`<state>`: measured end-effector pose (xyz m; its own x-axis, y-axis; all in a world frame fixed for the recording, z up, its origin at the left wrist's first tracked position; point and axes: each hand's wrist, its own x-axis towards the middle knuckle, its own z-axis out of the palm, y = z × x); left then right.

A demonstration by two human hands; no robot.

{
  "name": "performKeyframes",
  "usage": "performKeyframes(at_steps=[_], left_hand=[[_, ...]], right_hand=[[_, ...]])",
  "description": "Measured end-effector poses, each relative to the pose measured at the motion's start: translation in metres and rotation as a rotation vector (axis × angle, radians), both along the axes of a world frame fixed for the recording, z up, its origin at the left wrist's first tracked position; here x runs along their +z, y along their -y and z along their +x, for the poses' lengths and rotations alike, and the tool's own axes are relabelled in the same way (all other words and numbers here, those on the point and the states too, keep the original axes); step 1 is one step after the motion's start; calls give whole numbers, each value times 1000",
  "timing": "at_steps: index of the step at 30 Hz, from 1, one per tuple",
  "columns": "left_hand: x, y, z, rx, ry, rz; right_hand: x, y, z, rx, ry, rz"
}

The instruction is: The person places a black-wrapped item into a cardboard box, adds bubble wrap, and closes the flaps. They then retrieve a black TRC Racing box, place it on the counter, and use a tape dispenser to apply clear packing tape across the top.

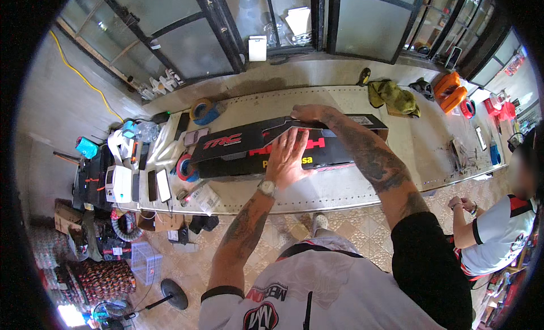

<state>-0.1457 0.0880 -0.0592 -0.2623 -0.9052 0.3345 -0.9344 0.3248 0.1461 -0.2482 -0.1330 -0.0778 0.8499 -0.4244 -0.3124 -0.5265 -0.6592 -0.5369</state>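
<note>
A long black cardboard box (225, 160) with red and yellow lettering lies lengthwise on the metal-topped workbench (340, 194). My left hand (289, 157), with a watch on its wrist, is flat against the near side of the box, fingers spread and pointing away from me. My right hand (310, 112) reaches over the top and rests on the far upper edge, its fingers bent; whether it grips the cardboard cannot be told. A flap edge of the box shows between the two hands. Rolls of tape (202, 111) stand behind the box's left end, another (185, 167) beside it.
Phones (163, 185), a white label printer (118, 183) and a printed plastic packet (205, 199) lie at the left. A green cloth (394, 97) and orange objects (451, 92) sit at the back right. A person (495, 234) stands at the right, hands together. A windowed wall runs behind the bench.
</note>
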Motion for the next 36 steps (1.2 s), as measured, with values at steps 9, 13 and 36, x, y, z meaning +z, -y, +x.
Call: performKeyframes(at_steps=[9,13,36], left_hand=[[0,24,10,18,-19,413],[-7,23,16,7,29,191],[-64,-20,10,197,51,-130]], right_hand=[[23,-42,-3,-189,3,-8],[25,-70,-3,-305,-7,-154],[28,-94,-7,-298,72,-422]])
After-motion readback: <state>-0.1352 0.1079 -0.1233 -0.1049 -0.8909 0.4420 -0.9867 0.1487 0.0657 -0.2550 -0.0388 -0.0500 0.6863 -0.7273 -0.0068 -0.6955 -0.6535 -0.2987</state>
